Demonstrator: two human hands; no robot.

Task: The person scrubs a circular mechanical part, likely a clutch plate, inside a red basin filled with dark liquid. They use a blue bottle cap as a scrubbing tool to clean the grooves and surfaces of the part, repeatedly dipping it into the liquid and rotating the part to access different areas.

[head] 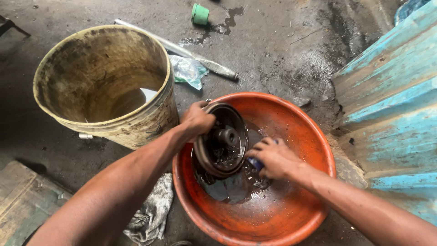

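Holding greasy drum (221, 140), orange basin (291, 214), dark liquid (230, 189)

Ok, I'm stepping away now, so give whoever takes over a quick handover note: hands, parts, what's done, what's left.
Left hand: grips the rim of the round metal drum part, held tilted in the orange basin.
Right hand: holds a small blue thing, mostly hidden, against the part.
Dark liquid pools in the basin; the part looks wet and grimy.
Dirty bucket and rag sit beside.
Done: part wetted. Left: probably more scrubbing.

Stained concrete floor (282, 41), blue corrugated wall (396, 105)
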